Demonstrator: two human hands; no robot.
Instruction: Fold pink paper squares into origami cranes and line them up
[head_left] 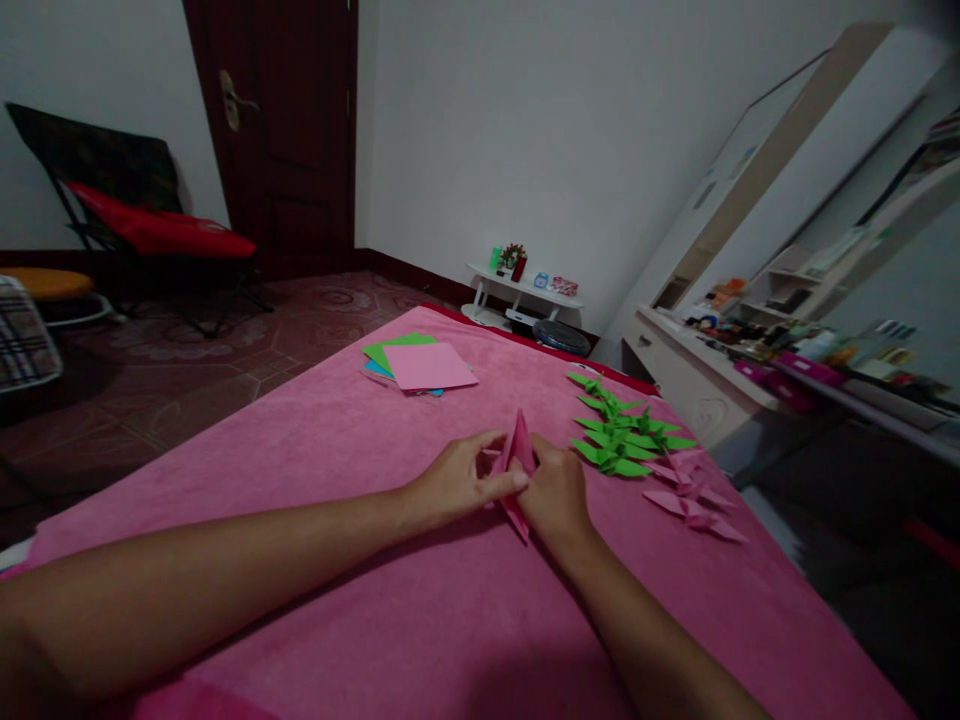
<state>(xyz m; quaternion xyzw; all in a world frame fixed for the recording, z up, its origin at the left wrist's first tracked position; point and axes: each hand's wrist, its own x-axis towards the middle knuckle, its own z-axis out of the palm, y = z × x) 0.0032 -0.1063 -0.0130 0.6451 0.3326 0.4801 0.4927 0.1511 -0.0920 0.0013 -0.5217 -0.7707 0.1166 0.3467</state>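
Observation:
A piece of folded pink origami paper (519,438) stands between my hands, with one point upward and another pointing down toward me. My left hand (465,476) grips it from the left, the thumb laid across its front. From the right, my right hand (556,490) is closed on the same paper, its fingertips partly hidden behind the folds. To the right lie several green paper cranes (615,430) in a cluster. Nearer me, pink paper cranes (697,510) rest beside them.
A stack of square paper sheets (429,366), pink on top, lies at the far left of the pink cloth (315,600). Beyond stand a low white shelf (525,290) and a door (289,130). A cluttered dressing table (705,360) is at the right, a folding chair (150,220) at the left.

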